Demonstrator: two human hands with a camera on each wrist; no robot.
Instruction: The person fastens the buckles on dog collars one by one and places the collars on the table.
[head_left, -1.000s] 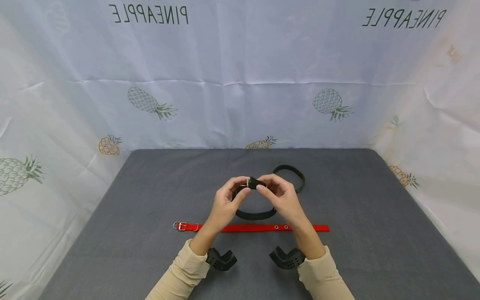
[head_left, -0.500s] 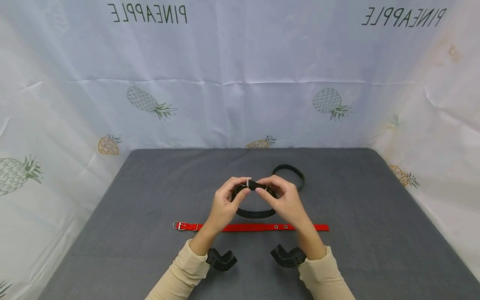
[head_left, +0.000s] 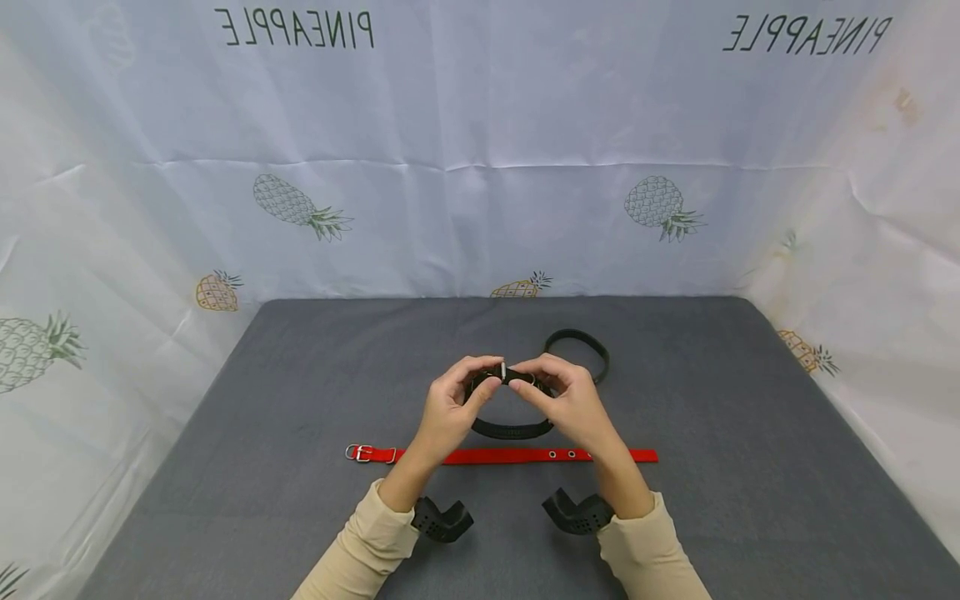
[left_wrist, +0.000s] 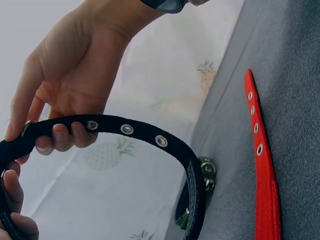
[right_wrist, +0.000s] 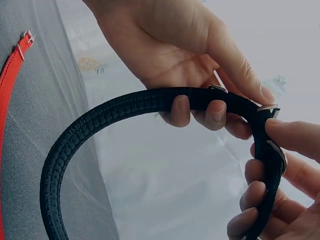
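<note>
Above the table, both hands hold a black collar (head_left: 512, 431) bent into a loop, its lower curve hanging toward me. My left hand (head_left: 454, 400) pinches the end with the silver buckle (right_wrist: 268, 107), thumb right at the metal. From the other side my right hand (head_left: 567, 398) grips the end with metal eyelets (left_wrist: 127, 129), several fingers curled under the strap. The fingertips of both hands nearly meet at the buckle. How far the strap runs through the buckle is hidden by the fingers.
A red collar (head_left: 487, 456) lies straight across the table below the hands, buckle at left, eyelets at right. Behind the right hand rests a dark green collar (head_left: 582, 336), closed in a loop. A white pineapple-print curtain (head_left: 480, 233) surrounds the grey table (head_left: 337, 358).
The strap piece between the fingertips has gone from standing up to lying lower and flatter at the buckle. The right fingertips have shifted slightly left and down; the left hand stays nearly still.
</note>
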